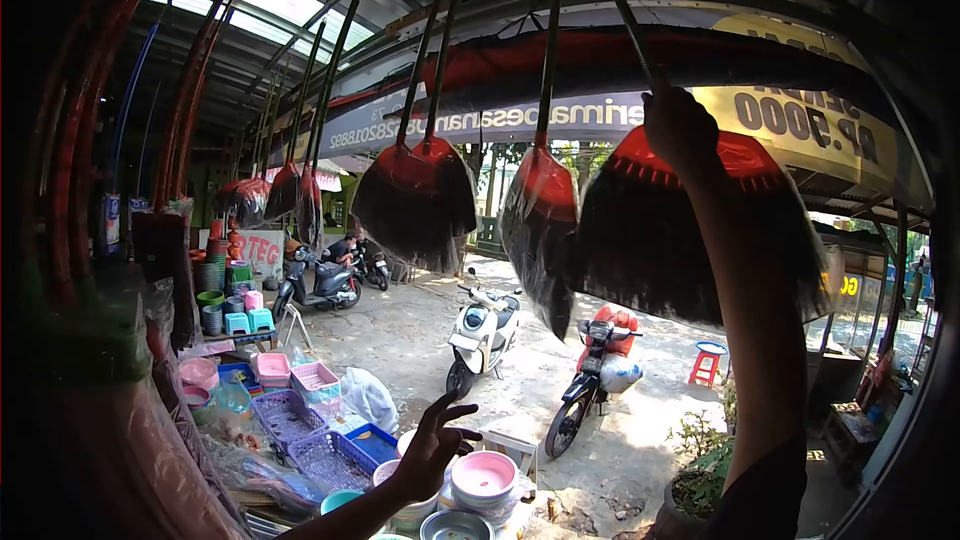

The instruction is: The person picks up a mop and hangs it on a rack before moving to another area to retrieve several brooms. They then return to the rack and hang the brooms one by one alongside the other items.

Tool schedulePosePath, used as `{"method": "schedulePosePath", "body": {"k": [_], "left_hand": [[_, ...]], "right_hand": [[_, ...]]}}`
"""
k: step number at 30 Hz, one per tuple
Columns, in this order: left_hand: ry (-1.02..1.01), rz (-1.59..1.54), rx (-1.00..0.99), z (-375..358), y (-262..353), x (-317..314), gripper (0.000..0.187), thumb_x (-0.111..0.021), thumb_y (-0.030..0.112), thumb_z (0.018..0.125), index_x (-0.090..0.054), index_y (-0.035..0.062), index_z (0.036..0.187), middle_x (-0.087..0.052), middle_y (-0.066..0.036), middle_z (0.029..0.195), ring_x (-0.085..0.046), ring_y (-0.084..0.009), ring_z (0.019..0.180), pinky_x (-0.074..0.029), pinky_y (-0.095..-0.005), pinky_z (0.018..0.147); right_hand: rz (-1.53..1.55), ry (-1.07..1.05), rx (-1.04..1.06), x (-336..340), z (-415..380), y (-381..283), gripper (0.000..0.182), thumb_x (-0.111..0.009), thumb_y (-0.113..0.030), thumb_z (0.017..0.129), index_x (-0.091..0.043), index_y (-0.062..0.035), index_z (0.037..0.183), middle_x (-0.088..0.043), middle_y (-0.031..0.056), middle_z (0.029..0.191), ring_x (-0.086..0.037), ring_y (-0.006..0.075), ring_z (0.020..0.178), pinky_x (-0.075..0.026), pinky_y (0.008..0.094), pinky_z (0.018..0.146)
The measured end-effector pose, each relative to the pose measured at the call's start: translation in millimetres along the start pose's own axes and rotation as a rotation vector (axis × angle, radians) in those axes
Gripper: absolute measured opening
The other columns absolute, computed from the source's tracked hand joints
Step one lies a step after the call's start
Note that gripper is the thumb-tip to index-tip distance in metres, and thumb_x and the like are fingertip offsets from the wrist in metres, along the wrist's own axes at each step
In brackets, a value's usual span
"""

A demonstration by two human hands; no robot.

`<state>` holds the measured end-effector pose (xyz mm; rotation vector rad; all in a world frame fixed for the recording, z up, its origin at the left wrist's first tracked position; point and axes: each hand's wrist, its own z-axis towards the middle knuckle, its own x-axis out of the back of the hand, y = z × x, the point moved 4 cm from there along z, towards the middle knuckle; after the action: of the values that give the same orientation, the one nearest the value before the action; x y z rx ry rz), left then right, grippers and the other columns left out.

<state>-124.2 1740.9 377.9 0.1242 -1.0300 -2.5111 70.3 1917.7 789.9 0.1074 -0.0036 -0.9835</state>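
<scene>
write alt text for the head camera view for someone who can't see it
A raised right hand grips a broom handle close to its red-and-black broom head; the left hand, fingers apart, is lower, near a pink basin. Other brooms hang alongside, with motorbikes parked beyond.

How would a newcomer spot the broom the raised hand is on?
Find the long banner up high; a row of brooms hangs in front. The broom in question is farthest right. Unlike its neighbours, it looks widest and has the right hand around its handle.
</scene>
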Motion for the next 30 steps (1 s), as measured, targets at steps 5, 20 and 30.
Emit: {"method": "schedulePosePath", "body": {"k": [5, 20, 30], "left_hand": [[0.051, 0.002, 0.016, 2, 17, 1, 0.07, -0.045, 0.049, 0.091, -0.014, 0.0133, 0.143, -0.042, -0.019, 0.132, -0.058, -0.0256, 0.101, -0.049, -0.0343, 0.078], [0.308, 0.117, 0.077, -38, 11, 23, 0.07, -0.044, 0.05, 0.091, -0.015, 0.0121, 0.142, -0.042, -0.018, 0.132, -0.058, -0.0223, 0.101, -0.047, -0.0313, 0.077], [0.513, 0.224, 0.178, -99, -12, -14, 0.064, -0.046, 0.039, 0.094, -0.018, 0.0063, 0.141, -0.041, -0.014, 0.132, -0.053, -0.0193, 0.108, -0.043, -0.0344, 0.089]], "right_hand": [[0.519, -0.139, 0.082, -33, -10, -59, 0.037, -0.048, -0.031, 0.091, -0.046, -0.0025, 0.114, -0.063, 0.0197, 0.09, -0.062, 0.0367, 0.085, -0.049, 0.0468, 0.074], [1.341, -0.129, 0.222, 34, -120, -155, 0.058, -0.064, -0.025, 0.079, -0.043, -0.0025, 0.129, -0.054, 0.0201, 0.117, -0.06, 0.0315, 0.099, -0.049, 0.038, 0.084], [1.92, -0.863, 0.161, 41, -401, -183, 0.056, -0.07, -0.011, 0.074, -0.046, -0.0007, 0.124, -0.058, 0.0185, 0.112, -0.06, 0.0298, 0.1, -0.049, 0.0377, 0.081]]}}
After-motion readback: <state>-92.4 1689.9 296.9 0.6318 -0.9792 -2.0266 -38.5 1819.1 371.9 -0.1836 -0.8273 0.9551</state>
